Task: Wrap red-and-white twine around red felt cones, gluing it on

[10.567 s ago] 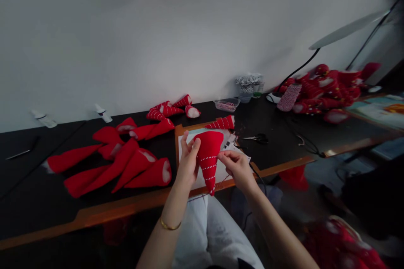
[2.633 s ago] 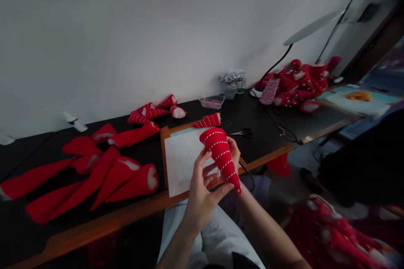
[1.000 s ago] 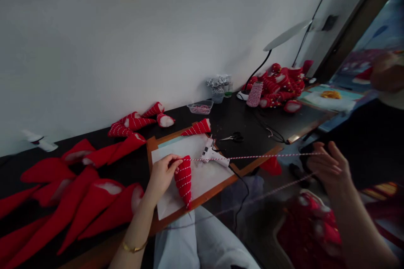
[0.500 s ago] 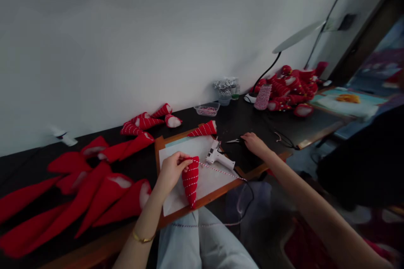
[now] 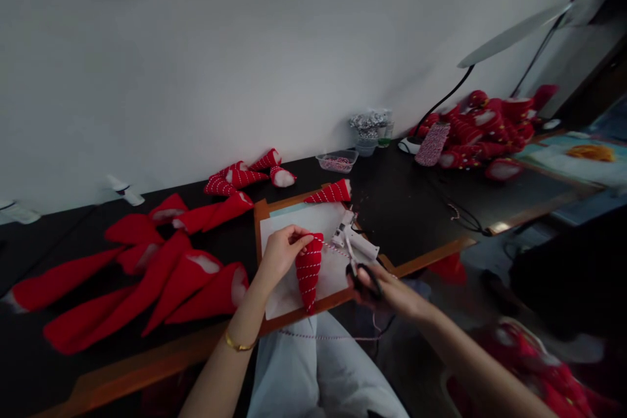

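My left hand (image 5: 287, 249) pinches the wide top of a red cone (image 5: 309, 271) wound with striped cord, its tip pointing down over the wooden board (image 5: 333, 301). From the top of the cone the striped cord (image 5: 337, 249) runs right toward the scissors. Black-handled scissors (image 5: 353, 251) are gripped in my right hand (image 5: 375, 284), blades pointing up and left beside the cord. Behind the blades a white glue gun (image 5: 363, 245) lies on the white sheet (image 5: 283, 294). Another corded cone (image 5: 333, 192) rests on the board's back edge.
Plain red cones (image 5: 166, 281) lie piled at the left. Small corded cones (image 5: 245, 176), a clear tray (image 5: 337, 161) and a cord spool (image 5: 433, 144) stand along the wall. A lamp (image 5: 512, 36) rises by a red heap (image 5: 482, 130) at the right.
My right hand has picked up the scissors from the dark table and brought them left and nearer, to the cord. My left hand still holds the cone. The view has shifted a little.
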`<state>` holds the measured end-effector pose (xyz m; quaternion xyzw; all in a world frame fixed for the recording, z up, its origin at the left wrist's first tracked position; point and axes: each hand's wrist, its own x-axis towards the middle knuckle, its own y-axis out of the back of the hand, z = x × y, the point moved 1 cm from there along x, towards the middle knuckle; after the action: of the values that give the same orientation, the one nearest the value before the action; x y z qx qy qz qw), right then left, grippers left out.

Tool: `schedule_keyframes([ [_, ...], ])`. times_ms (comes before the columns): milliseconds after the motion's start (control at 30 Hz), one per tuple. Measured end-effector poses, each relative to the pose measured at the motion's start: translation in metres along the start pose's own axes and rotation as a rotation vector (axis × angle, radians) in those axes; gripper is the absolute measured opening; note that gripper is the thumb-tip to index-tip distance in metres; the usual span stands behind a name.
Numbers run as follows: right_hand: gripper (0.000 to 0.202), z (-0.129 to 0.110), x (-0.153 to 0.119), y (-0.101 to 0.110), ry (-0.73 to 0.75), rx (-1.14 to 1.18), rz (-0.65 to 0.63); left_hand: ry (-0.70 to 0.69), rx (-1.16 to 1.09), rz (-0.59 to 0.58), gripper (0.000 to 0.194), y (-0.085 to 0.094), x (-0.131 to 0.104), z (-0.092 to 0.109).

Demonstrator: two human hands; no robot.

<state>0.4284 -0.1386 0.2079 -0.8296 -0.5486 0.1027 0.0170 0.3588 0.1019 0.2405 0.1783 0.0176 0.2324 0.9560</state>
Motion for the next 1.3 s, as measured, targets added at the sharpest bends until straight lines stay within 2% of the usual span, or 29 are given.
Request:
schedule_keyframes([
  [67,0.064,0.015,0.001,-0.027,-0.1,0.157,-0.115,-0.008,0.003,0.004,0.022,0.0,-0.001,0.001],
  [167,0.067,0.023,0.011,-0.041,-0.188,0.266,-0.067,-0.01,-0.005,0.006,0.022,-0.001,-0.002,0.003],
  [300,0.074,0.012,0.025,-0.04,-0.219,0.262,0.063,-0.007,-0.008,0.013,0.022,-0.001,-0.004,0.007],
  [533,0.073,0.0,0.038,-0.042,-0.177,0.295,0.095,-0.019,-0.03,0.001,0.025,-0.001,-0.007,0.01],
  [833,0.067,0.006,0.043,-0.038,-0.167,0.338,0.129,-0.017,-0.033,-0.003,0.024,-0.002,-0.007,0.011],
  [967,0.061,0.011,0.047,-0.037,-0.111,0.245,0.197,-0.019,-0.041,0.004,0.022,-0.001,-0.008,0.011],
  [1033,0.061,0.008,0.049,-0.026,-0.062,0.107,0.271,-0.022,-0.05,0.005,0.021,-0.001,-0.007,0.01],
  [1100,0.058,0.0,0.05,-0.001,0.04,-0.138,0.405,-0.016,-0.065,0.004,0.021,0.0,-0.007,0.008],
  [1167,0.051,-0.011,0.049,0.036,0.149,-0.389,0.576,-0.012,-0.069,0.0,0.025,0.001,-0.006,0.007],
  [1233,0.038,-0.02,0.049,0.075,0.186,-0.493,0.708,-0.015,-0.058,-0.004,0.027,0.001,-0.006,0.007],
  [1300,0.023,-0.025,0.049,0.106,0.188,-0.557,0.792,-0.011,-0.045,-0.004,0.024,0.001,-0.006,0.007],
])
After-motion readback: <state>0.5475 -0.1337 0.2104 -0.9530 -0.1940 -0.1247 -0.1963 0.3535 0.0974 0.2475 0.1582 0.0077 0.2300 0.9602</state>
